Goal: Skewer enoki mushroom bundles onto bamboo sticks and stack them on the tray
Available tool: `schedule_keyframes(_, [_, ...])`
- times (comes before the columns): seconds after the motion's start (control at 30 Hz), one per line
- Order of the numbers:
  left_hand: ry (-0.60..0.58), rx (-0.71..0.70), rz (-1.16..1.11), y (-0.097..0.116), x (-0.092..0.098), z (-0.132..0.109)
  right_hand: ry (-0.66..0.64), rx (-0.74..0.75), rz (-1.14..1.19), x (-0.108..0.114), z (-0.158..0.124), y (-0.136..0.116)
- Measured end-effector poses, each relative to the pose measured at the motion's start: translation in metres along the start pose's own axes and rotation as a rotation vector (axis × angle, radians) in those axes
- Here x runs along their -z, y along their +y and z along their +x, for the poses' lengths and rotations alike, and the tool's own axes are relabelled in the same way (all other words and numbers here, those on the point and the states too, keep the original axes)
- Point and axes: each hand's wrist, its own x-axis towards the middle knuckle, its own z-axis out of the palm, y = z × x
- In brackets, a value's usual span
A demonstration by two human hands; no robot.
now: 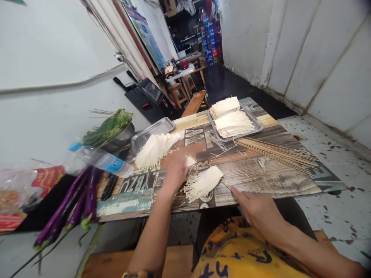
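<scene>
Apparent skewering: the right hand (256, 208) pinches a thin skewer (227, 185) by the enoki bundle (207, 181) on the table's (275, 183) near side; the left hand's (175, 174) grip cannot be told. Next calls for steadying the bundle.

The person wears a loose yellow top (243, 247) printed with large, dark, letter-like marks, some of them lost in its folds. A yellow sleeve (140, 274) with dark patterning shows at the left arm's edge; the forearms (158, 227) are bare.
</scene>
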Motion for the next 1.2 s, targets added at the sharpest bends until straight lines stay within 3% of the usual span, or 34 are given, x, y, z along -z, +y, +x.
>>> schedule_keyframes(0.33, [0.009, -0.058, 0.065, 0.023, 0.0, 0.002, 0.034, 0.017, 0.028, 0.003, -0.012, 0.005])
schedule_keyframes(0.63, [0.029, -0.099, 0.16, 0.013, 0.002, -0.005, 0.025, 0.021, 0.043, 0.005, -0.007, 0.004])
schedule_keyframes(0.97, [0.097, -0.326, 0.073, 0.069, -0.012, -0.002, -0.051, -0.012, 0.113, 0.017, -0.026, 0.002])
schedule_keyframes(1.2, [0.166, -0.331, -0.019, 0.071, -0.006, -0.005, -0.054, -0.091, 0.16, 0.016, -0.042, 0.002])
